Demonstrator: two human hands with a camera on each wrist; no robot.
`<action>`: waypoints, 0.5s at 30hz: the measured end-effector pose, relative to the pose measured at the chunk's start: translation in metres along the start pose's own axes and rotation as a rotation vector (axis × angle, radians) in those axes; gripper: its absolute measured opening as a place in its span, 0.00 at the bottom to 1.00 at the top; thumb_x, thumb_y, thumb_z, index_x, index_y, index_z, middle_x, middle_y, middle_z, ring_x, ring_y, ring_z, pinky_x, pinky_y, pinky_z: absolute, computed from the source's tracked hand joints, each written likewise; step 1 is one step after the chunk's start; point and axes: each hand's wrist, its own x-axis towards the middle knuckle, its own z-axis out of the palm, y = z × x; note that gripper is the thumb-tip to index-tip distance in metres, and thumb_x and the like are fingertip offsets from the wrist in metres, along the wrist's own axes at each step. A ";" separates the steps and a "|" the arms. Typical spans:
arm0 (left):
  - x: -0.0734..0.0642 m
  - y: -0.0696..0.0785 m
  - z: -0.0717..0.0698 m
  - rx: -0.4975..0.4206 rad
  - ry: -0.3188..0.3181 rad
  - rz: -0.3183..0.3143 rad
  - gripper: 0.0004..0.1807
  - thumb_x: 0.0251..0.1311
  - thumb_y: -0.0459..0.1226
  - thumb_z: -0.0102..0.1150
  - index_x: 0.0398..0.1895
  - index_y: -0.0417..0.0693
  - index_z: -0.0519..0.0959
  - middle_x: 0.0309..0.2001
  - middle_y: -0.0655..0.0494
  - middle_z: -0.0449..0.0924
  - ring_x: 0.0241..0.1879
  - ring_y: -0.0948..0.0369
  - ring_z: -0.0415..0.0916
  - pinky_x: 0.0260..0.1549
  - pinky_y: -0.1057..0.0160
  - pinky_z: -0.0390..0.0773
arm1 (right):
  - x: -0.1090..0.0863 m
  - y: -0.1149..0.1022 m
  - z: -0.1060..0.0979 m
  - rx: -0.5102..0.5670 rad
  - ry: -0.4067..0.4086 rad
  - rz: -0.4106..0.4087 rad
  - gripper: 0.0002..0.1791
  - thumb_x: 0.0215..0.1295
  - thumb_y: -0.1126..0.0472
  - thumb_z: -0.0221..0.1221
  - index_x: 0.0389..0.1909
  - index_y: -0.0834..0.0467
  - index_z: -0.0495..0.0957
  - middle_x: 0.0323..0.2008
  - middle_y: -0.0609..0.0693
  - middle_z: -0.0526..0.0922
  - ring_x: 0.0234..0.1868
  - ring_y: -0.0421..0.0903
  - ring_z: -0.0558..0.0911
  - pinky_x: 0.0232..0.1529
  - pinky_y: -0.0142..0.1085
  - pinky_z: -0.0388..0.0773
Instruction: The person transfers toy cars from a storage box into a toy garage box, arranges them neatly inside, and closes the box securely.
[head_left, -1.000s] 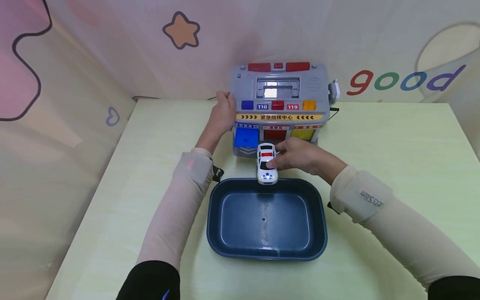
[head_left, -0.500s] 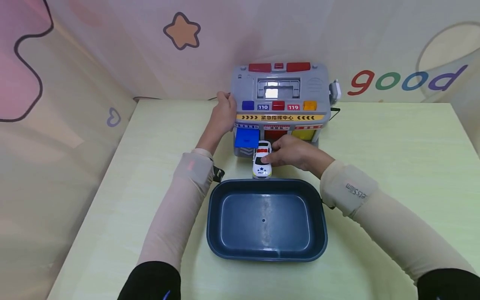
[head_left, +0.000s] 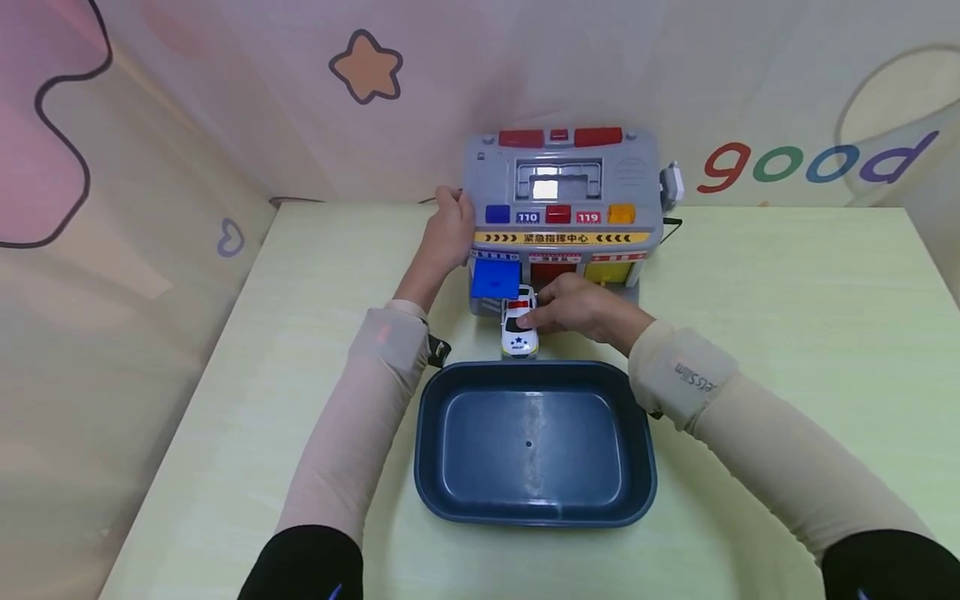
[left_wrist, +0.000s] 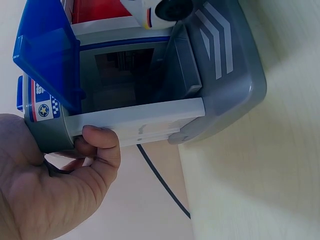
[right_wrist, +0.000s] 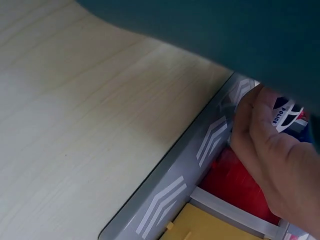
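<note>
A grey toy emergency station [head_left: 491, 179] stands at the back of the table. My left hand [head_left: 450, 229] grips its left side, with the fingers curled round the wall edge in the left wrist view. The blue door [head_left: 495, 279] is raised, showing the hollow bay [left_wrist: 122, 75] behind it. Between thumb and fingers, my right hand [head_left: 588, 308] pinches a white toy police car [head_left: 519, 340] in front of the station. The car's rear end lies close by the blue door, and its wheel [left_wrist: 174, 7] shows over the ramp in the left wrist view.
A dark blue tray [head_left: 480, 454] sits just in front of the car. The red door [head_left: 553, 272] and yellow door [head_left: 609, 272] are down. A grey-white piece [head_left: 671, 185] juts from the station's right side. Behind stands a printed wall [head_left: 225, 100].
My right hand has carried the police car left and slightly back, from over the tray's far rim to by the raised blue door. My left hand keeps its hold on the station.
</note>
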 end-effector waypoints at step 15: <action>0.000 -0.001 0.001 -0.003 0.010 0.008 0.25 0.80 0.53 0.22 0.67 0.47 0.52 0.48 0.41 0.74 0.36 0.53 0.77 0.23 0.66 0.74 | 0.011 -0.003 0.008 0.030 0.051 0.010 0.25 0.64 0.63 0.67 0.61 0.65 0.77 0.58 0.59 0.81 0.58 0.55 0.80 0.65 0.44 0.73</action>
